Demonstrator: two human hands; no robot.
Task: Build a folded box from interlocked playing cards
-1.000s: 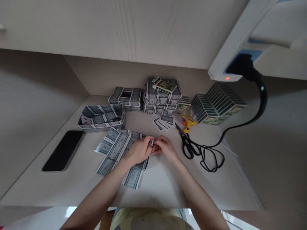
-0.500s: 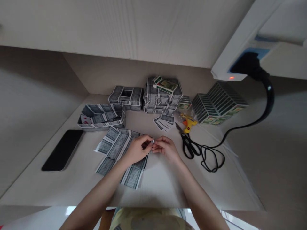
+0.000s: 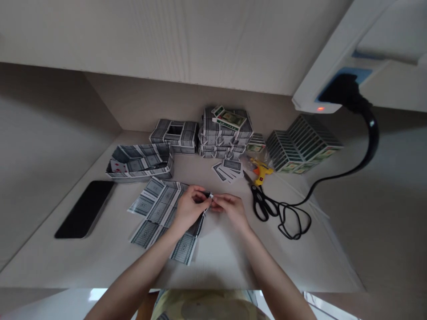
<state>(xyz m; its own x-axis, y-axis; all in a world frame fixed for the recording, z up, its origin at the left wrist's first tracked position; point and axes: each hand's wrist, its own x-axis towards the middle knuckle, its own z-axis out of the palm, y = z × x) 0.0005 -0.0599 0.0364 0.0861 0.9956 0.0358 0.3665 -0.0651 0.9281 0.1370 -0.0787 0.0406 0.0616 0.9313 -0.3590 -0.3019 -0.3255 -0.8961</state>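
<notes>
A panel of joined playing cards (image 3: 162, 205), backs up, lies flat on the desk with flaps folded out at the left and front. My left hand (image 3: 191, 207) rests over its right part, thumb and fingers closed on the panel's upper right corner. Opposite it, my right hand (image 3: 230, 207) pinches the same corner, where a small white edge shows between the fingertips. Fingers hide most of that corner, so I cannot tell how it is folded. Several loose cards (image 3: 228, 170) are fanned out just beyond my right hand.
At the left are an open card-built box (image 3: 140, 175) and a black phone (image 3: 86, 210). Card-built boxes (image 3: 225, 133) stand at the back. On the right lie scissors (image 3: 262, 202), a yellow glue gun (image 3: 262, 171) and its black cord (image 3: 296, 235); stacked card packs (image 3: 302, 144) stand behind. A power strip (image 3: 325, 95) hangs above.
My left hand has tilted more upright and its fingers have moved up along the panel's edge, uncovering more of the corner. My right hand keeps its pinch at nearly the same place.
</notes>
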